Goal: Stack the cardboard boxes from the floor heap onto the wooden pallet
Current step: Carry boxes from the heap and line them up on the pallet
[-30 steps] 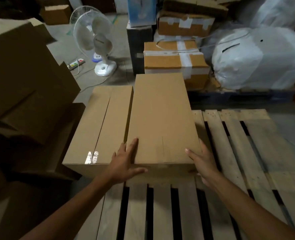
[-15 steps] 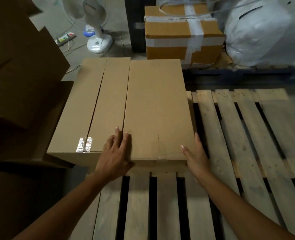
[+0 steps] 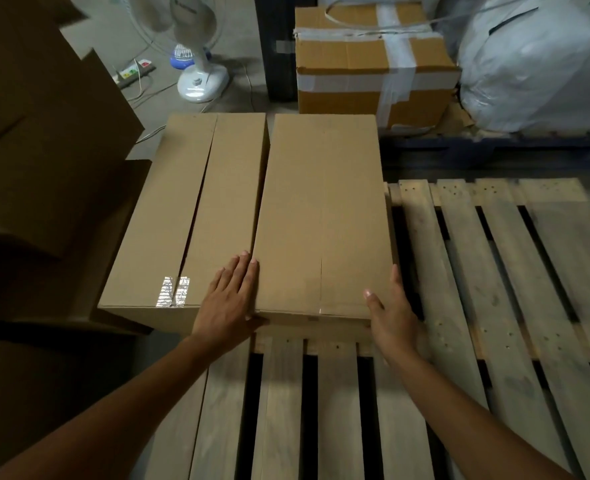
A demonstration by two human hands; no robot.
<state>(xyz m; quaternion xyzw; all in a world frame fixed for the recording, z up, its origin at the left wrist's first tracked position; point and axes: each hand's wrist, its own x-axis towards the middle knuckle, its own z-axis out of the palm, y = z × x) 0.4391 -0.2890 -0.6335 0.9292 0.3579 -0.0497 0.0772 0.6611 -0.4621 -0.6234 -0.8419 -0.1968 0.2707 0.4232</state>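
Two plain cardboard boxes lie side by side on the wooden pallet's [image 3: 487, 306] left end. The left box [image 3: 186, 216] has a taped top seam. The narrower right box [image 3: 321, 216] stands slightly taller. My left hand [image 3: 229, 306] lies flat against the right box's near left corner, fingers along the gap between the boxes. My right hand [image 3: 392, 317] presses on its near right corner, fingers running up the right side. Both hands clasp this box between them.
A heap of brown cardboard boxes [image 3: 37, 140] rises at the left. Behind stand a white floor fan [image 3: 196, 71], a power strip [image 3: 134, 72], a taped carton [image 3: 373, 64] and a white wrapped bundle [image 3: 535, 64]. Bare pallet slats stretch to the right.
The view has tilted down and closer. My left hand slid from the right box's top to its left edge; my right hand shifted up along its right side.
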